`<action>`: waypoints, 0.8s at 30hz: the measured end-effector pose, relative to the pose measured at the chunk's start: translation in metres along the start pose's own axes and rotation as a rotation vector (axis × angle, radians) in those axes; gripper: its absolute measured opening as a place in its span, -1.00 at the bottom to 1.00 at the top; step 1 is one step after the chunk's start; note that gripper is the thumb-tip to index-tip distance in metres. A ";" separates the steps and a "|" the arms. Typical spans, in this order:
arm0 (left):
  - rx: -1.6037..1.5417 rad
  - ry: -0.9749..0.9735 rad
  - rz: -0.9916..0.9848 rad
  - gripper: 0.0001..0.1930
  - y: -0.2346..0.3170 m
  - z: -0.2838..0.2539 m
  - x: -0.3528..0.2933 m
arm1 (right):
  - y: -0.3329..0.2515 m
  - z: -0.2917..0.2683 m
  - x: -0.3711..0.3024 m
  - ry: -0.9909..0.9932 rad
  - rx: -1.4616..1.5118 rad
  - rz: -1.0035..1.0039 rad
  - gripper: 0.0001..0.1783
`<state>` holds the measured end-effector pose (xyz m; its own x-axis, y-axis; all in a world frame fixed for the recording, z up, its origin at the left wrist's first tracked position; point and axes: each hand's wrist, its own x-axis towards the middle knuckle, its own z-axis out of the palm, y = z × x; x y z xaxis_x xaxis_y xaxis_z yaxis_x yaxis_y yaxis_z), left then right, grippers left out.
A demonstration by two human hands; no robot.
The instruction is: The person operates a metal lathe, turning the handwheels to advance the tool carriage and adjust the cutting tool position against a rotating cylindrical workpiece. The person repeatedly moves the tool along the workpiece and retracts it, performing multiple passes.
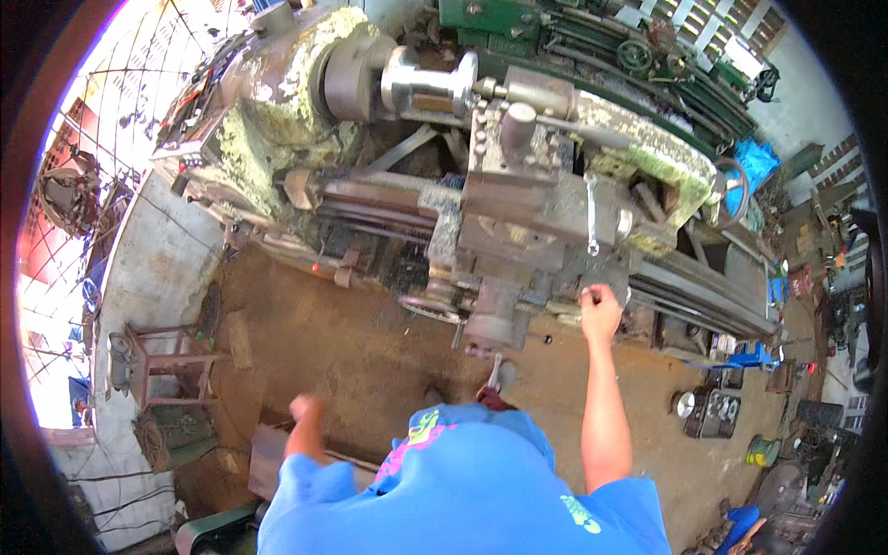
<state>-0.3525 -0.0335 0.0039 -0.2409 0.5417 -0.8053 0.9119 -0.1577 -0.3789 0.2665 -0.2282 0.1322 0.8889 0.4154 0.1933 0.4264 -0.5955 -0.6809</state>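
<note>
A large worn lathe (499, 208) fills the space ahead of me. In its chuck (351, 79) sits a shiny flanged metal workpiece (430, 85), its far end meeting the tailstock side. A spanner (593, 217) lies on the flat of the carriage, right of the tool post (519, 129). Just below the spanner, my right hand (600, 310) is over the carriage's front edge, its fingers curled together; whatever they may hold is hidden. My left hand (307, 412) is low at the left, away from the machine and smeared by motion, so its fingers do not show clearly.
Handwheels (435, 303) jut from the carriage front. A wooden stand (176, 365) is at the left, and a green-edged machine (217, 532) at the lower left. Another green lathe (638, 79) is behind. Metal parts (712, 412) lie on the floor at right.
</note>
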 end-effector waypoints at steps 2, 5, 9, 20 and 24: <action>-0.049 0.037 -0.103 -0.65 -0.127 0.065 -0.006 | -0.001 0.000 0.003 -0.055 0.046 0.069 -0.78; -0.128 0.109 -0.310 -0.68 -0.221 0.119 -0.010 | -0.004 0.002 0.004 -0.043 -0.016 0.031 -0.77; -0.128 0.107 -0.146 -0.70 -0.175 0.124 0.002 | -0.007 0.004 0.002 -0.061 -0.101 0.055 -0.75; -1.015 0.565 0.640 -0.36 0.182 -0.076 -0.048 | 0.005 0.004 0.000 0.003 0.102 0.076 -0.76; -1.040 0.587 0.780 -0.26 0.231 -0.109 -0.076 | 0.020 0.006 0.001 0.082 0.297 0.078 -0.83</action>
<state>-0.0875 -0.0214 0.0275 0.3634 0.8977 -0.2492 0.6314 -0.0406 0.7744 0.2753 -0.2351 0.1142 0.9327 0.3121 0.1806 0.2994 -0.3912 -0.8703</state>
